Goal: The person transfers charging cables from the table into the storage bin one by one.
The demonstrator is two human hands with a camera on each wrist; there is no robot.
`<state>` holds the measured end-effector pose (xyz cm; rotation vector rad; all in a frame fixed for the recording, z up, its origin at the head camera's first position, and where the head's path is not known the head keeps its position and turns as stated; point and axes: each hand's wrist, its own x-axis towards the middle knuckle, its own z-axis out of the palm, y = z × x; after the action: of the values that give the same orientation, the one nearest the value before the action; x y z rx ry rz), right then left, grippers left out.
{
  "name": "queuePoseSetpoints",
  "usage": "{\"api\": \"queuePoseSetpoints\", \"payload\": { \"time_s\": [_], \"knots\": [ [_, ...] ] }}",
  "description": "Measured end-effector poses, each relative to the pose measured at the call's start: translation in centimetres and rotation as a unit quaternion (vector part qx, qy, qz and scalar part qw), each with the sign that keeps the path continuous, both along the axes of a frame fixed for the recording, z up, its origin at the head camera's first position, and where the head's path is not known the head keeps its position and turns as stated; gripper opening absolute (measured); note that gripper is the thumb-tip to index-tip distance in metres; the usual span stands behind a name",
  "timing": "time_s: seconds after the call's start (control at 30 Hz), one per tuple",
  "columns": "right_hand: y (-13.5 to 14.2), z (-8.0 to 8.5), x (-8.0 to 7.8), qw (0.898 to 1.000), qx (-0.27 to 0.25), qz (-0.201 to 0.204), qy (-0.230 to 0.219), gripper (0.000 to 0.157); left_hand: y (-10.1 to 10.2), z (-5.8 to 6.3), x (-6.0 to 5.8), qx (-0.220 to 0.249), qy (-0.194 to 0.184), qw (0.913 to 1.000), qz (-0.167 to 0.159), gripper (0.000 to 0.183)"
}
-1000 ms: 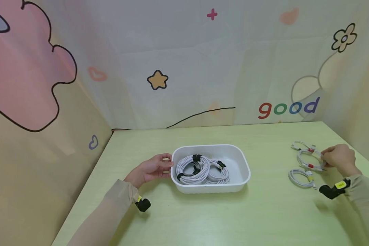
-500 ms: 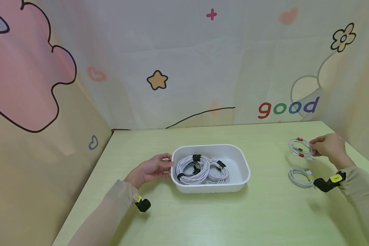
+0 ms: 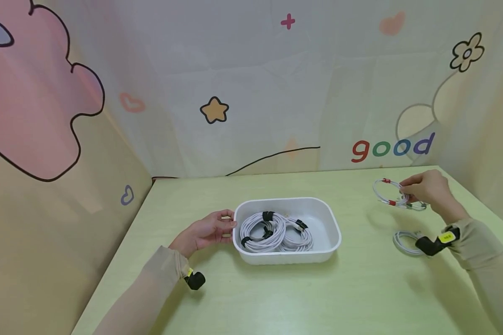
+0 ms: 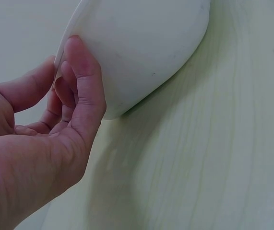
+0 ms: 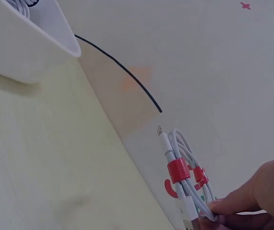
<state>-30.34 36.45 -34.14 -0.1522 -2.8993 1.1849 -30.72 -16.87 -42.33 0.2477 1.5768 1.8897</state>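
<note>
At the right, my right hand (image 3: 429, 190) pinches a coiled white charging cable (image 3: 402, 200) between thumb and fingers, raised over the table. Red straps bind the coil; the right wrist view shows a metal plug tip and a USB plug (image 5: 188, 211) on it. A green-banded piece hangs below the fingers. My left hand (image 3: 207, 230) grips the left rim of a white plastic bin (image 3: 285, 257), fingers against the outer wall (image 4: 141, 52). Inside the bin lie two white cable coils with black ties, a larger one (image 3: 279, 232) overlapping a smaller one (image 3: 307, 239).
Another coiled cable (image 3: 402, 249) lies on the table below my right hand, partly hidden by the black wrist camera (image 3: 431, 245). The pale wooden table (image 3: 285, 298) ends at a printed cloth backdrop (image 3: 260, 93). The bin's right part shows bare floor.
My right hand has lifted the red-strapped cable off the table and carried it leftward and up. My left hand and the bin have stayed in place.
</note>
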Motion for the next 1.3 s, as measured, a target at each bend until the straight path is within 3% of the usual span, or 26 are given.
{"api": "queuePoseSetpoints", "payload": {
  "time_s": [0.63, 0.9, 1.3],
  "knots": [
    [-7.8, 2.1, -0.7, 0.997, -0.018, 0.075, -0.005, 0.031, -0.1, 0.1, 0.0, 0.007, -0.001, 1.0000, -0.005, 0.012],
    [-11.5, 2.7, -0.6, 0.995, 0.002, 0.103, -0.003, 0.029, -0.1, 0.1, 0.0, 0.004, -0.004, 1.0000, -0.003, 0.012],
    [-15.7, 1.5, -0.6, 0.990, 0.025, 0.139, -0.006, 0.024, -0.1, 0.0, -0.2, 0.006, -0.002, 1.0000, -0.003, 0.012]
  ]
}}
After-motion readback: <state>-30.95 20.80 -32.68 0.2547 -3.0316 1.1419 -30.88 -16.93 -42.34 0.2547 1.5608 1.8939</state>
